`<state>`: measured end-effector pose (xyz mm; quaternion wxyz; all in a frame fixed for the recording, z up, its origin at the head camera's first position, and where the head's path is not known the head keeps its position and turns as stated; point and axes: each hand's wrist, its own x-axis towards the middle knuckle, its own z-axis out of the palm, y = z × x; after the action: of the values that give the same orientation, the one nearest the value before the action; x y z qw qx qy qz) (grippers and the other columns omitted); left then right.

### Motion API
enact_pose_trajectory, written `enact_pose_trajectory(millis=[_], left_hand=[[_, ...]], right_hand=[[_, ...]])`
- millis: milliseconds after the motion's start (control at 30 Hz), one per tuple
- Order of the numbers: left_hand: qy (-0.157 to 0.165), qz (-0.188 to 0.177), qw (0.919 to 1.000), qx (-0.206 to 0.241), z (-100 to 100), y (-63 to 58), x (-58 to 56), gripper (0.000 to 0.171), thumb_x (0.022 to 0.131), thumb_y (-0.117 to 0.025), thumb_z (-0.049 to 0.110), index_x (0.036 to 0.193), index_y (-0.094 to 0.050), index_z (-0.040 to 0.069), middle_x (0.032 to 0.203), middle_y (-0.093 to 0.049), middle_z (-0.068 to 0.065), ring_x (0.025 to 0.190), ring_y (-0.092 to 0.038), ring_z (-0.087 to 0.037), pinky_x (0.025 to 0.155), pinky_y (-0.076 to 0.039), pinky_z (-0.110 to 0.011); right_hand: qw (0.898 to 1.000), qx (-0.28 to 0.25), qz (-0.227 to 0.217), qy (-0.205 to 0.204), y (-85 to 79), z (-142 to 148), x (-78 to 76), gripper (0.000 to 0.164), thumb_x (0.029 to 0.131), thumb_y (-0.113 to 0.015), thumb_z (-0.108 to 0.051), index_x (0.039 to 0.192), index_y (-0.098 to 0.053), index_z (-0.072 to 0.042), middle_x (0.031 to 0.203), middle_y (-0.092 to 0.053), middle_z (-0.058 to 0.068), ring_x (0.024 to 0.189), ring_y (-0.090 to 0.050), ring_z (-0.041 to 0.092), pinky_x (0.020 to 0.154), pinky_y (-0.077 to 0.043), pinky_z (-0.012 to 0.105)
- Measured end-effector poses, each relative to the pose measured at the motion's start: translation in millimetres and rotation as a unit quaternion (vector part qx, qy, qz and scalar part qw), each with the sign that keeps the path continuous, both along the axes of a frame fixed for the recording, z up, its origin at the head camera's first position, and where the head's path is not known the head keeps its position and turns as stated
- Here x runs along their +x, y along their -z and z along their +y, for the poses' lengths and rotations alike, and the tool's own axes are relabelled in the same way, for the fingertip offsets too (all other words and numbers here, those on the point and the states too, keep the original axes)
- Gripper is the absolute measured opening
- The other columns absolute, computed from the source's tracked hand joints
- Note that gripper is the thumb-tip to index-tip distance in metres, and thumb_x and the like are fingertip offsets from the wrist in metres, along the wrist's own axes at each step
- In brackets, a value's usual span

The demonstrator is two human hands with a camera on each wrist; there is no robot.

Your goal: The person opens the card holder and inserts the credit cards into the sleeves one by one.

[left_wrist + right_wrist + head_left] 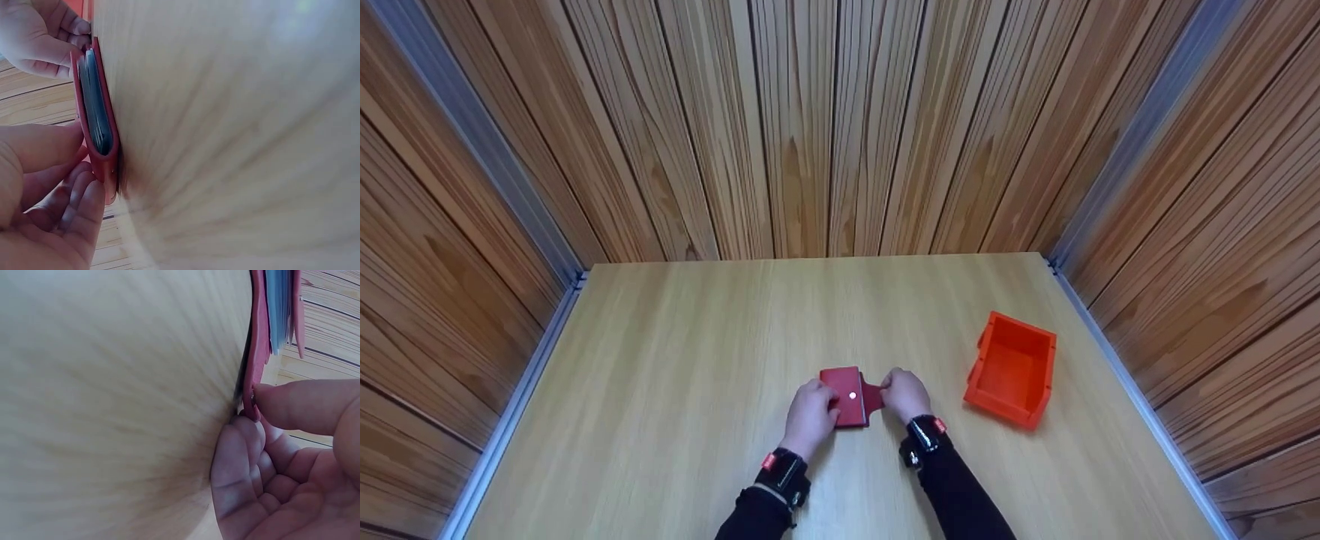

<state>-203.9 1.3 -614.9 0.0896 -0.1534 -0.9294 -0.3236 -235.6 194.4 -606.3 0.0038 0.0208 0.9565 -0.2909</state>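
Observation:
A red card holder (846,409) lies on the table in the middle of the head view, with a snap button (853,395) on its cover. At its left edge, my left hand (810,412) grips the folded spine, thumb on the cover and fingers at the side. The closure flap (873,397) sticks out to the right, unfastened. My right hand (906,391) pinches its end between thumb and fingers, by a metal snap visible in the right wrist view. Plastic sleeves (95,104) show between the covers in the left wrist view.
An orange-red open bin (1011,369) stands on the table to the right of my right hand. Wood-plank walls (795,135) rise behind and on both sides of the light wooden table (682,337). Metal rails (1140,420) run along the table's side edges.

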Motion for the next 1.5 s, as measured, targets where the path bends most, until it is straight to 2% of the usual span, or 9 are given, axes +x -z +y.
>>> enact_pose_trajectory(millis=[200, 433, 667, 833, 1000, 1233, 1500], left_hand=[[-0.004, -0.009, 0.9999, -0.004, 0.7, -1.3, -1.2, 0.014, 0.076, -0.081, 0.002, 0.087, -0.071, 0.0, 0.089, -0.059, -0.008, 0.086, -0.058, -0.027, 0.079, -0.049, -0.041], [-0.003, -0.01, 0.9999, -0.001, 1.0, -2.2, -0.3, 0.014, 0.076, -0.081, 0.002, 0.086, -0.071, 0.001, 0.09, -0.06, -0.009, 0.087, -0.059, -0.028, 0.08, -0.049, -0.042], [-0.006, -0.019, 0.9998, 0.004, 0.6, -3.1, -0.1, 0.013, 0.077, -0.08, 0.002, 0.086, -0.071, 0.002, 0.089, -0.059, -0.007, 0.086, -0.059, -0.027, 0.079, -0.049, -0.041], [-0.005, -0.02, 0.9998, 0.005, 0.6, -2.3, -0.7, 0.014, 0.076, -0.081, 0.001, 0.086, -0.071, 0.002, 0.088, -0.059, -0.007, 0.086, -0.059, -0.027, 0.079, -0.049, -0.041], [-0.006, -0.018, 0.9998, 0.003, 0.5, -2.0, -1.2, 0.014, 0.076, -0.081, 0.002, 0.087, -0.072, 0.002, 0.09, -0.06, -0.007, 0.086, -0.059, -0.027, 0.08, -0.049, -0.04], [-0.006, -0.016, 0.9999, -0.001, 0.0, -0.8, -0.9, 0.014, 0.076, -0.081, 0.003, 0.088, -0.072, 0.002, 0.09, -0.06, -0.008, 0.086, -0.059, -0.027, 0.079, -0.049, -0.041], [-0.005, -0.018, 0.9998, -0.011, 0.6, -2.7, -1.2, 0.013, 0.077, -0.081, 0.003, 0.085, -0.072, 0.002, 0.09, -0.06, -0.008, 0.085, -0.059, -0.028, 0.077, -0.049, -0.041]], right_hand=[[1.0, -0.017, -0.009, 0.003, -0.7, 0.8, -0.7, 0.008, 0.079, -0.069, -0.001, 0.085, -0.064, -0.001, 0.08, -0.065, 0.008, 0.078, -0.061, 0.026, 0.073, -0.049, 0.041], [0.998, -0.053, -0.039, 0.01, -0.9, 4.4, -1.9, 0.006, 0.08, -0.065, -0.001, 0.085, -0.062, -0.003, 0.079, -0.062, 0.004, 0.075, -0.057, 0.021, 0.068, -0.047, 0.035], [0.995, -0.092, -0.042, 0.01, -4.0, 10.5, -1.0, 0.008, 0.083, -0.068, -0.007, 0.083, -0.061, -0.003, 0.078, -0.06, 0.004, 0.074, -0.055, 0.02, 0.068, -0.046, 0.033], [0.986, -0.146, -0.077, 0.026, -5.2, 12.2, 1.7, 0.01, 0.087, -0.066, -0.011, 0.084, -0.061, -0.003, 0.076, -0.059, 0.004, 0.07, -0.055, 0.017, 0.059, -0.049, 0.03], [0.975, -0.186, -0.111, 0.041, -7.8, 10.3, 3.3, 0.012, 0.09, -0.064, -0.012, 0.084, -0.061, -0.003, 0.072, -0.058, 0.005, 0.067, -0.057, 0.017, 0.056, -0.053, 0.032], [0.972, -0.201, -0.113, 0.042, -12.6, 7.7, 3.1, 0.01, 0.09, -0.064, -0.01, 0.083, -0.061, -0.003, 0.07, -0.06, 0.006, 0.064, -0.06, 0.019, 0.056, -0.054, 0.033], [0.97, -0.223, -0.093, 0.028, -15.4, 3.6, 2.1, 0.011, 0.088, -0.067, -0.007, 0.079, -0.061, -0.003, 0.066, -0.061, 0.005, 0.059, -0.063, 0.017, 0.055, -0.054, 0.03]])
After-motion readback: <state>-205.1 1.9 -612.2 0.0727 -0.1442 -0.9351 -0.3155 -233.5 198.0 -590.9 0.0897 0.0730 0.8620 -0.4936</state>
